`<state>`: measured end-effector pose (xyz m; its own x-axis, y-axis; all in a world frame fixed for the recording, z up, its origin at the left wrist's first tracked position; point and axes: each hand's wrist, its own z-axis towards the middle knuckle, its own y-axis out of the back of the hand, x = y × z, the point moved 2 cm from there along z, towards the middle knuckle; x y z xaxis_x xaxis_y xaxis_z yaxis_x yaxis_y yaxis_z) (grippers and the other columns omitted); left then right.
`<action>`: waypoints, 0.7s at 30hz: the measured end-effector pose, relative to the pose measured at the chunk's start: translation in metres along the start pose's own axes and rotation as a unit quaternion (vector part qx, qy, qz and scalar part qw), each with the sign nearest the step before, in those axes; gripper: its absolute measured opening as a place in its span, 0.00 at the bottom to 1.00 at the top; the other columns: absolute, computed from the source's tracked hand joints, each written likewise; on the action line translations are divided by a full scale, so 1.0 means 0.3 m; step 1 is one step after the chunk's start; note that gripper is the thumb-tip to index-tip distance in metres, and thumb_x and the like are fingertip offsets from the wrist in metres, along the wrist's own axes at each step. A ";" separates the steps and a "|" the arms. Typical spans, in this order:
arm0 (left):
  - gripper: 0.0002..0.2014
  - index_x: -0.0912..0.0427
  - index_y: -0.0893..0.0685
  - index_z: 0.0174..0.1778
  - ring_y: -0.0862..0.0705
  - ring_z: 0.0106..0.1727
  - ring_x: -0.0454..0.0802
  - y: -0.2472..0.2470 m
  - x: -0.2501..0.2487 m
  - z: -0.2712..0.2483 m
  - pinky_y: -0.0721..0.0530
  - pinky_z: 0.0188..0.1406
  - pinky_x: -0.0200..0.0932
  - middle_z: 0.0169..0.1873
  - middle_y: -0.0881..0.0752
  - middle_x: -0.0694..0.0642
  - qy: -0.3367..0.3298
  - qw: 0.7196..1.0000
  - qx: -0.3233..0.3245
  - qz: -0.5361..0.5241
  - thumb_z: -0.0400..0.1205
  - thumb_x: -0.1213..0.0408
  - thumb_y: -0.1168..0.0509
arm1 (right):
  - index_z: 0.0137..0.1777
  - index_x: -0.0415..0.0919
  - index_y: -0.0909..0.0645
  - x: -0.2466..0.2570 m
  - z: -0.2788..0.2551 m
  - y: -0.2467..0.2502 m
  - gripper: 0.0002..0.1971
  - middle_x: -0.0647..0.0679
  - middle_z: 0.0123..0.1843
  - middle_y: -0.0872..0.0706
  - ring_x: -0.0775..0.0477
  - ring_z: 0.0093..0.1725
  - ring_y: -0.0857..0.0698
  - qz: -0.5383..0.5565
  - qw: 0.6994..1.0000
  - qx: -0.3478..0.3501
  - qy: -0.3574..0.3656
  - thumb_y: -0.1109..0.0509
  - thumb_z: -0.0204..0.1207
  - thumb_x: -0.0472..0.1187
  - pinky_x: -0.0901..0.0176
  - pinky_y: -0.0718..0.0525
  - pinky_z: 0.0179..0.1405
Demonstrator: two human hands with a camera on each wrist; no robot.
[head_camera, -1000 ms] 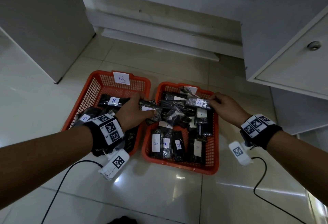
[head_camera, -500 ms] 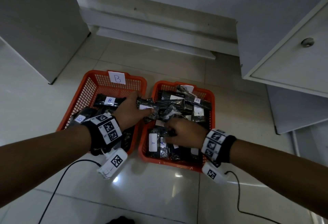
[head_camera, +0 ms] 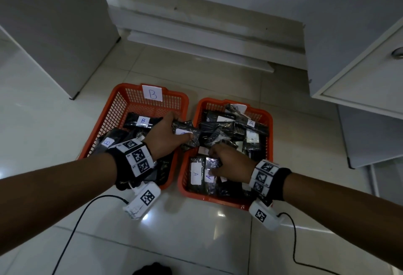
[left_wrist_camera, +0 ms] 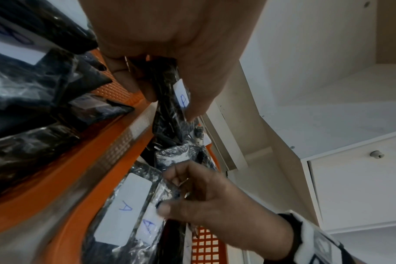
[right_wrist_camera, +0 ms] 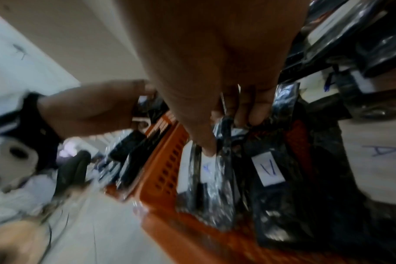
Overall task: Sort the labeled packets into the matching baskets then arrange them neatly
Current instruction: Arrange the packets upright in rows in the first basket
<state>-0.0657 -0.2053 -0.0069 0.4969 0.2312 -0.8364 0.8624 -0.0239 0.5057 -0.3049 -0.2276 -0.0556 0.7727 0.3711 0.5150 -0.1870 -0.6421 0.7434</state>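
Two orange plastic mesh baskets (head_camera: 184,104) at frame centre. Left hand (head_camera: 165,137) pinches a crinkly black labeled packet (head_camera: 185,132) over the gap between them; right hand (head_camera: 229,163) pinches an A-labeled packet (head_camera: 210,170) lower right. Probably light, floppy, slippery, so grab the edges.

1. We see two orange perforated plastic baskets (head_camera: 130,100), matt.
2. We see crinkled, glossy black plastic packets (head_camera: 218,137) bearing white paper labels (head_camera: 195,173).
3. We see a glossy, pale tiled floor (head_camera: 196,242).

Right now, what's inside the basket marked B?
Basket B holds dark packets, two showing B labels. The left hand and wristband cover the rest.
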 end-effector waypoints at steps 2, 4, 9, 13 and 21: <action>0.22 0.55 0.22 0.62 0.13 0.46 0.34 -0.004 -0.009 0.002 0.20 0.36 0.25 0.50 0.11 0.47 -0.003 1.000 0.000 -0.001 0.78 0.56 0.20 | 0.60 0.42 0.16 -0.011 -0.006 0.061 0.11 0.49 0.57 0.13 0.48 0.55 0.13 0.046 0.999 0.022 -0.012 0.22 0.81 0.43 0.46 0.13 0.57; 0.23 0.55 0.22 0.62 0.14 0.46 0.34 -0.007 -0.018 0.002 0.21 0.34 0.23 0.50 0.12 0.46 -0.007 1.000 0.001 -0.001 0.78 0.55 0.20 | 0.59 0.44 0.13 -0.029 -0.019 0.120 0.08 0.49 0.54 0.09 0.51 0.51 0.11 0.102 0.993 0.039 -0.043 0.23 0.83 0.44 0.51 0.12 0.54; 0.22 0.56 0.22 0.61 0.15 0.45 0.33 -0.015 -0.035 0.003 0.22 0.32 0.22 0.49 0.13 0.46 -0.010 1.000 0.002 0.007 0.79 0.55 0.21 | 0.58 0.45 0.12 -0.101 -0.083 0.217 0.05 0.49 0.54 0.06 0.51 0.52 0.09 0.217 0.973 0.013 -0.083 0.24 0.85 0.41 0.56 0.13 0.52; 0.22 0.57 0.23 0.63 0.15 0.45 0.35 -0.022 -0.040 0.000 0.22 0.32 0.22 0.50 0.13 0.48 -0.014 1.000 0.007 0.013 0.79 0.56 0.21 | 0.56 0.42 0.12 -0.157 -0.124 0.280 0.05 0.45 0.55 0.07 0.48 0.55 0.10 0.255 0.960 -0.059 -0.102 0.22 0.83 0.39 0.59 0.15 0.53; 0.22 0.52 0.23 0.63 0.12 0.47 0.39 -0.069 -0.062 -0.002 0.11 0.45 0.39 0.48 0.12 0.45 -0.022 0.998 0.055 0.033 0.78 0.56 0.21 | 0.51 0.42 0.14 -0.268 -0.141 0.412 0.02 0.51 0.45 0.09 0.61 0.39 0.12 0.316 0.910 -0.239 -0.119 0.24 0.84 0.36 0.69 0.19 0.39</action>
<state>-0.0930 -0.2086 -0.0016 0.5550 0.1834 -0.8114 0.8316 -0.1458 0.5359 -0.4159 -0.3084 0.0131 0.5183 -0.1639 0.8393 -0.8384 -0.2907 0.4610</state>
